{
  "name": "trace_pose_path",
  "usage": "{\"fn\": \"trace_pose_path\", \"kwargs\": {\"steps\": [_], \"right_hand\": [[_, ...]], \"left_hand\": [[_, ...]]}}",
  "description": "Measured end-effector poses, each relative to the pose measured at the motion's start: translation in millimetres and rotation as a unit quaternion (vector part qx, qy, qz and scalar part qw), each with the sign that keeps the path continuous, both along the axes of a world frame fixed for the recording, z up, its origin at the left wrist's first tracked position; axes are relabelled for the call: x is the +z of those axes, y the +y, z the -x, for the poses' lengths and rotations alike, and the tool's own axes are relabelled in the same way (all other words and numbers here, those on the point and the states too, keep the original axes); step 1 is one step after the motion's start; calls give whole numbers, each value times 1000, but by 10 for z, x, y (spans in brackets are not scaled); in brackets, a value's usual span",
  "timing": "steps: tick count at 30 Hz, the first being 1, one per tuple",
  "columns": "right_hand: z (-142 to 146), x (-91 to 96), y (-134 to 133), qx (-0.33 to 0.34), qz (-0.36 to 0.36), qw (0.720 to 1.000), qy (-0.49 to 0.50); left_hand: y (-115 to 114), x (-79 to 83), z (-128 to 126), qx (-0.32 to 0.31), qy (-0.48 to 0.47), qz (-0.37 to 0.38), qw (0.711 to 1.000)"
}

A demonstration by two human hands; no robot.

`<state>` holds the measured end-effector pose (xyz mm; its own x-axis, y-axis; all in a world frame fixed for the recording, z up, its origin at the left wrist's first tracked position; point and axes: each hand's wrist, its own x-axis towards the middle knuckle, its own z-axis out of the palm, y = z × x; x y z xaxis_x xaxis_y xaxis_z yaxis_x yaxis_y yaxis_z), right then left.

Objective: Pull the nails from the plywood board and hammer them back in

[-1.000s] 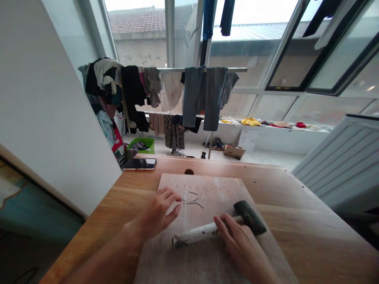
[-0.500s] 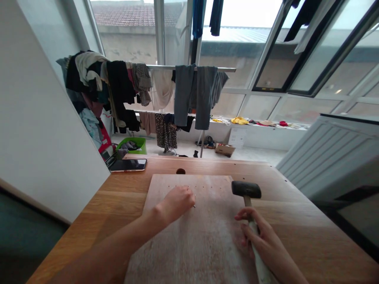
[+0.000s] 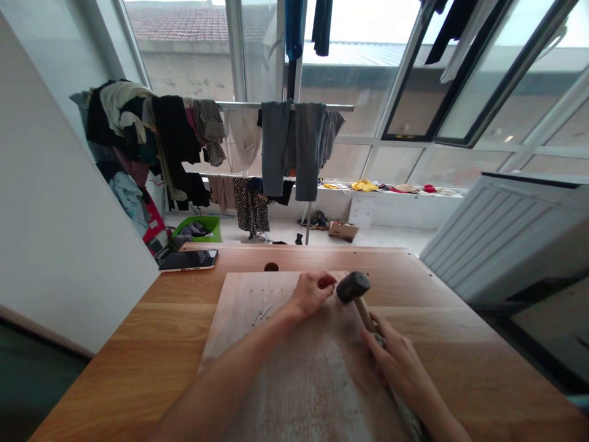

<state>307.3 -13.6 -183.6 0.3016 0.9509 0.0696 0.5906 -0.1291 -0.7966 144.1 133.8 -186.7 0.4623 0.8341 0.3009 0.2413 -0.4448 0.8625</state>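
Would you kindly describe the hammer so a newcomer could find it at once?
On the wooden table lies a pale, worn board; the hammer is over its far right part, its handle gripped by the right hand. Its dark, rounded head sits just beside the pinched left hand, unlike the thin loose nails farther left.

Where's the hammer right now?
In the head view, the hammer is right of centre over the board, held by the right hand, its head just beside the left hand.
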Motion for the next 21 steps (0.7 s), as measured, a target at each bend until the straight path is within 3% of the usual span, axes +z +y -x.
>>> {"fn": "trace_pose_path", "kwargs": {"steps": [5,12,21], "right_hand": [[13,-4,-9,10,62,997,50],[-29,-7,51,19,80,987,139],[128,158,362,-4,-14,955,295]], "left_hand": [[39,-127,-132,15,-7,-15,1000],[22,-133,-87,18,-1,-41,999],[62,-234,-123,34,9,-33,999]]}}
